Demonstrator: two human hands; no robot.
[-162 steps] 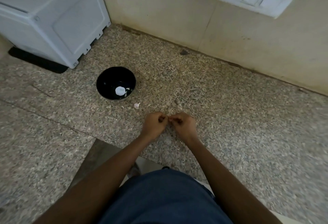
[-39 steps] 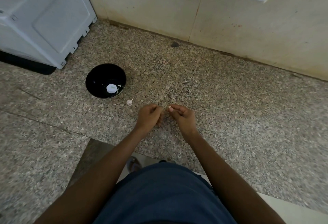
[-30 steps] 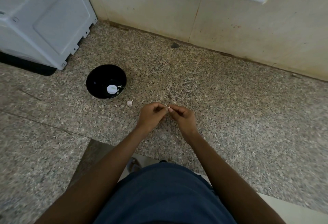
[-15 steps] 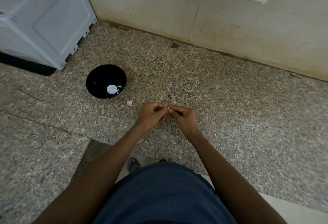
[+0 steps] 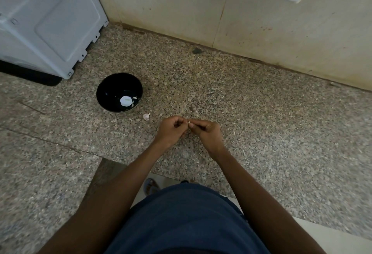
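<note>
Two hands meet above the speckled granite table (image 5: 261,137). My left hand (image 5: 171,130) and right hand (image 5: 206,132) are both curled, pinching a small pale garlic clove (image 5: 189,121) between their fingertips. I judge it light, firm inside, with brittle papery skin and slippery once bared, so I'd grip its ends and pick at the tip. Beyond lie a loose pinkish clove (image 5: 146,116) and a round black bowl (image 5: 104,84).

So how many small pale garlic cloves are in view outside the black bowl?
2. One small pale garlic clove lies on the speckled stone counter beside the black round bowl; the other clove is pinched between the left hand and right hand. The hands may hide more.
</note>
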